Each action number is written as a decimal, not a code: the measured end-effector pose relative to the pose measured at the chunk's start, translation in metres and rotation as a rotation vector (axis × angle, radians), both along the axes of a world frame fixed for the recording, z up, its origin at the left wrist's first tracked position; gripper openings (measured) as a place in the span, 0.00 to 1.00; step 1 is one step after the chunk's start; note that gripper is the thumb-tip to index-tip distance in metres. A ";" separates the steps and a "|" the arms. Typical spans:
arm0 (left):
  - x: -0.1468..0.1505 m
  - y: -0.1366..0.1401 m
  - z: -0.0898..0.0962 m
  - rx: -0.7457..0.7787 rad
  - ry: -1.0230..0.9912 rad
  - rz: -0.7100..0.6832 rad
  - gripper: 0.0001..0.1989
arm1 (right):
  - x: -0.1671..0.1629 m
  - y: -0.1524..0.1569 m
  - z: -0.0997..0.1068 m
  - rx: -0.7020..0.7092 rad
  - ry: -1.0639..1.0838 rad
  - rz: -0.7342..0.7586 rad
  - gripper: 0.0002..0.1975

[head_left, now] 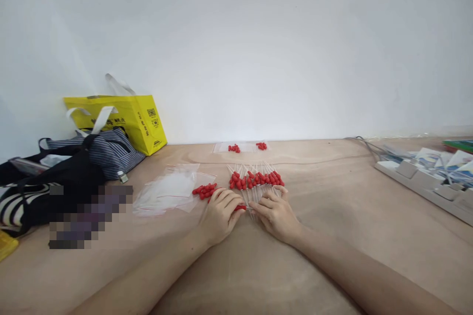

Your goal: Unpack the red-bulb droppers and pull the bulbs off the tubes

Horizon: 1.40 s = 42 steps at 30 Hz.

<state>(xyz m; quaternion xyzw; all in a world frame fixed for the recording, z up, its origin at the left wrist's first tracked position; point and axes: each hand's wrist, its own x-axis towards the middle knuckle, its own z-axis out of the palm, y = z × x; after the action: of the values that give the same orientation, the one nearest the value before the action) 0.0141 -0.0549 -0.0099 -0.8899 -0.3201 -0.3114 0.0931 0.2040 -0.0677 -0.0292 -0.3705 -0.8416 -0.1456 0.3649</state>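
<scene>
Just nearside of the fanned row of clear droppers with red bulbs (258, 178), the left hand (221, 212) has its fingers clamped on one red rubber bulb (241, 207); the right hand's (279, 213) fingers look pinched on its slim clear tube (249, 210). A crooked push could slip it; brushing knuckles could scatter the row.

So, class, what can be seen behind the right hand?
Behind the right hand, a cluster of red bulbs and clear stems shows. Anything directly beneath the hand is covered and can't be seen.
</scene>
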 end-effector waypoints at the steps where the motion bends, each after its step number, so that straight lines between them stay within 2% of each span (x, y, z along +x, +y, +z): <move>1: 0.000 0.000 0.000 0.019 -0.003 -0.013 0.06 | 0.000 0.000 0.000 0.014 0.002 0.008 0.09; 7: -0.003 -0.002 0.000 0.063 0.051 0.007 0.09 | 0.003 -0.004 0.005 0.018 -0.035 0.070 0.12; 15: -0.006 -0.004 0.001 0.054 0.089 -0.007 0.11 | 0.004 -0.005 0.006 0.009 -0.018 0.112 0.11; 22: -0.003 -0.006 -0.001 0.082 0.061 -0.050 0.11 | 0.003 -0.009 0.008 0.006 -0.022 0.093 0.10; 26: -0.013 -0.006 0.001 0.100 0.047 -0.056 0.11 | 0.011 -0.009 0.006 0.016 -0.035 0.105 0.11; 28: -0.022 -0.003 0.005 0.095 -0.002 0.003 0.10 | 0.021 -0.005 0.005 -0.026 -0.003 0.067 0.11; 32: -0.036 0.006 0.014 0.004 -0.220 0.150 0.09 | 0.040 0.008 0.002 -0.202 0.134 -0.095 0.13; 37: -0.052 0.026 0.021 -0.106 -0.383 0.375 0.13 | 0.041 0.020 -0.007 -0.372 0.182 -0.208 0.16; 42: -0.074 0.044 0.021 -0.312 -0.469 0.539 0.14 | 0.028 0.025 -0.012 -0.395 0.145 -0.325 0.18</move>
<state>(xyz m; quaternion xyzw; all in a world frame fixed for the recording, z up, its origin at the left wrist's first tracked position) -0.0601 -0.0107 0.0110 -0.6820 -0.5984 -0.4186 -0.0405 0.2320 -0.0427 -0.0411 -0.5744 -0.7549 -0.0085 0.3165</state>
